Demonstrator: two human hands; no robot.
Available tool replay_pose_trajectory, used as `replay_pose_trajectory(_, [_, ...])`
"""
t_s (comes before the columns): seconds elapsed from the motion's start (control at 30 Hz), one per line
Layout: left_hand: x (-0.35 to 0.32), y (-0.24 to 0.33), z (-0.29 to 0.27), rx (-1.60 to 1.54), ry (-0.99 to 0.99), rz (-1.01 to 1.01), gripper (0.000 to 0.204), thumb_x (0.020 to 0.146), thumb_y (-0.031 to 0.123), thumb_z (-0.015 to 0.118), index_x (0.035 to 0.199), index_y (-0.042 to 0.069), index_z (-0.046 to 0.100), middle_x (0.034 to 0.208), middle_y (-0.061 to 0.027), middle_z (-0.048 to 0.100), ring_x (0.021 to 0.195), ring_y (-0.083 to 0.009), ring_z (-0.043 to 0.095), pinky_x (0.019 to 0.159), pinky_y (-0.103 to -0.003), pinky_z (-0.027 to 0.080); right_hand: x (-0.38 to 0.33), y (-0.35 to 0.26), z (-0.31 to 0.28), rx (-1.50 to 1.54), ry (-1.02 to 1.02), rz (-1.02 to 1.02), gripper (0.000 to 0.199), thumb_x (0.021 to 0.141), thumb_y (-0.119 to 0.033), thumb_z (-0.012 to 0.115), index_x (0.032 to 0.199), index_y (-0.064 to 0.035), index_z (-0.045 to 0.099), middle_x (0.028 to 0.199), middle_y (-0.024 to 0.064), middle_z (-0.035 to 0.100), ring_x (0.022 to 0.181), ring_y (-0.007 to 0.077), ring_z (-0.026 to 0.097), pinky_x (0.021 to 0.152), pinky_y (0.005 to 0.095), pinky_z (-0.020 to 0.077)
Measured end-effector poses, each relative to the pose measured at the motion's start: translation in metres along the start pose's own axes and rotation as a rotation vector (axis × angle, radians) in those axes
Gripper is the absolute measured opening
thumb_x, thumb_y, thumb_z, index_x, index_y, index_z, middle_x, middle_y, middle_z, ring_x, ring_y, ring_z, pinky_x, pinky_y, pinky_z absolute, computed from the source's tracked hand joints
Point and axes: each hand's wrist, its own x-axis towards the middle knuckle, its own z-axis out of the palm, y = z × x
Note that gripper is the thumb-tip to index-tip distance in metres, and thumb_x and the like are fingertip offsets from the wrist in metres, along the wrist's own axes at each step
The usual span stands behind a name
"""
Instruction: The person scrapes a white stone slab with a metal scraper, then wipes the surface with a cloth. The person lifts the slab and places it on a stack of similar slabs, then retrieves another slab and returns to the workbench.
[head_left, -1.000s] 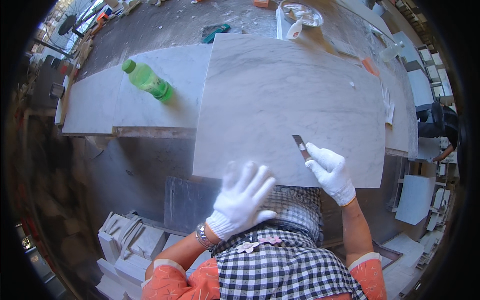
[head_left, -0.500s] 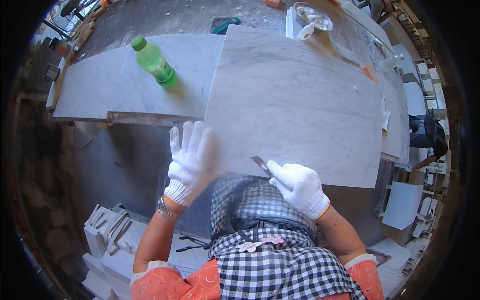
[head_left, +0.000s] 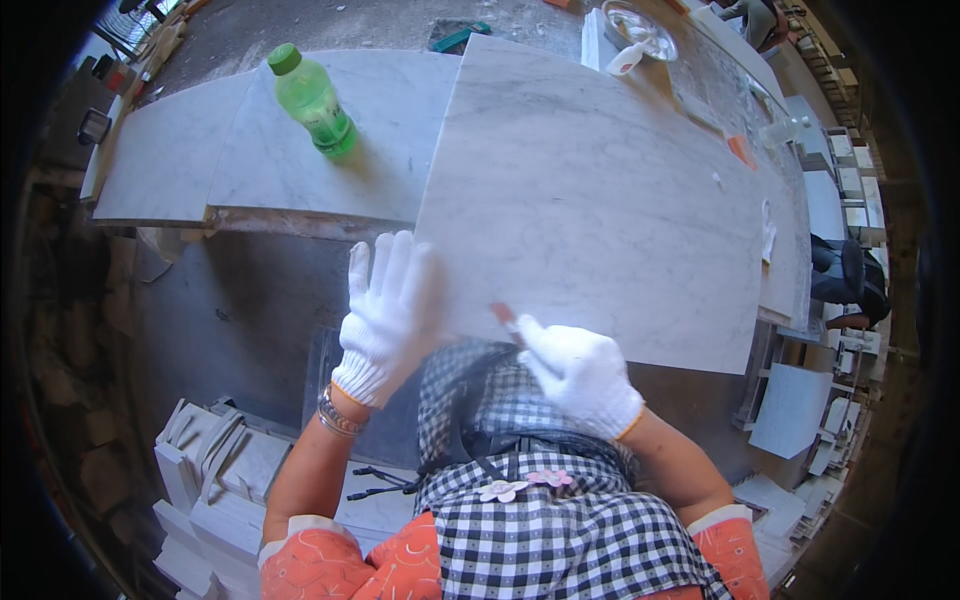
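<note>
A large white marble slab with grey veins [head_left: 600, 190] lies before me, its near edge close to my waist. My left hand [head_left: 385, 312], in a white knit glove, is raised by the slab's left edge. Its fingers are straight and it holds nothing; its inner side is blurred, so contact with the edge cannot be made out. My right hand [head_left: 583, 378], gloved the same way, is closed around a narrow flat blade [head_left: 503, 317]. The blade's motion-smeared tip points up and left over the slab's near edge. The glove hides the rest of it.
A green-capped bottle [head_left: 315, 105] stands on the paler slabs [head_left: 160, 150] to the left. Beyond the big slab are a metal bowl [head_left: 660, 42], a white squeeze bottle [head_left: 627, 60] and a green tool [head_left: 460, 37]. Another person [head_left: 850, 275] bends at the far right.
My right hand and the blade have moved slightly left, and the blade now looks smeared. My left hand stays open by the slab's left edge. The view has shifted a little.
</note>
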Motion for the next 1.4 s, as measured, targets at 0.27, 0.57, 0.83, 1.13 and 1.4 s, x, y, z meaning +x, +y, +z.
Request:
replay_pose_trajectory(0.27, [0.000, 0.000, 0.001, 0.008, 0.031, 0.007, 0.125, 0.050, 0.046, 0.097, 0.153, -0.001, 0.045, 0.150, -0.0284, 0.052, 0.143, -0.0471, 0.048, 0.124, -0.063, 0.029, 0.002, -0.010, -0.005, -0.097, -0.060, 0.150, 0.043, 0.090, -0.014, 0.077, 0.131, -0.0025, 0.070, 0.081, 0.0140, 0.070, 0.071, 0.0296, 0.070, 0.062, 0.0408, 0.0545])
replay_pose_trajectory(0.57, [0.000, -0.001, -0.002, 0.088, -0.010, 0.026, 0.127, 0.050, 0.052, 0.096, 0.154, -0.001, 0.044, 0.149, -0.0281, 0.053, 0.141, -0.0455, 0.050, 0.123, -0.064, 0.029, 0.002, -0.006, 0.006, -0.009, 0.096, -0.006, 0.040, 0.093, -0.017, 0.075, 0.130, -0.0024, 0.070, 0.084, 0.0143, 0.071, 0.072, 0.0316, 0.070, 0.065, 0.0415, 0.0552])
replay_pose_trajectory(0.83, [0.001, 0.002, -0.001, 0.063, 0.004, 0.011, 0.120, 0.053, 0.051, 0.097, 0.151, 0.000, 0.048, 0.152, -0.0280, 0.050, 0.144, -0.0461, 0.047, 0.124, -0.065, 0.026, 0.015, -0.020, 0.008, 0.046, 0.033, -0.100, 0.039, 0.094, -0.020, 0.074, 0.129, -0.0034, 0.072, 0.085, 0.0140, 0.071, 0.074, 0.0314, 0.071, 0.068, 0.0405, 0.0568])
replay_pose_trajectory(1.13, [-0.013, 0.070, -0.028, 0.124, -0.252, -0.221, 0.127, 0.069, 0.073, 0.086, 0.160, -0.001, 0.038, 0.169, -0.0328, 0.023, 0.158, -0.0560, 0.010, 0.121, -0.079, -0.004, -0.034, 0.070, -0.014, 0.690, 0.474, 0.569, 0.044, 0.096, -0.005, 0.073, 0.138, 0.0078, 0.065, 0.113, 0.0183, 0.078, 0.093, 0.0169, 0.074, 0.082, 0.0297, 0.0582])
replay_pose_trajectory(1.4, [0.012, 0.170, -0.003, -0.746, -0.627, 0.575, 0.057, 0.103, 0.052, 0.060, 0.143, 0.011, 0.059, 0.125, -0.0135, 0.070, 0.115, -0.0388, 0.068, 0.094, -0.049, 0.059, -0.048, 0.065, -0.036, 0.848, 0.497, 0.586, 0.051, 0.099, -0.006, 0.073, 0.146, 0.0060, 0.059, 0.100, 0.0039, 0.075, 0.074, 0.0052, 0.063, 0.068, 0.0229, 0.0544])
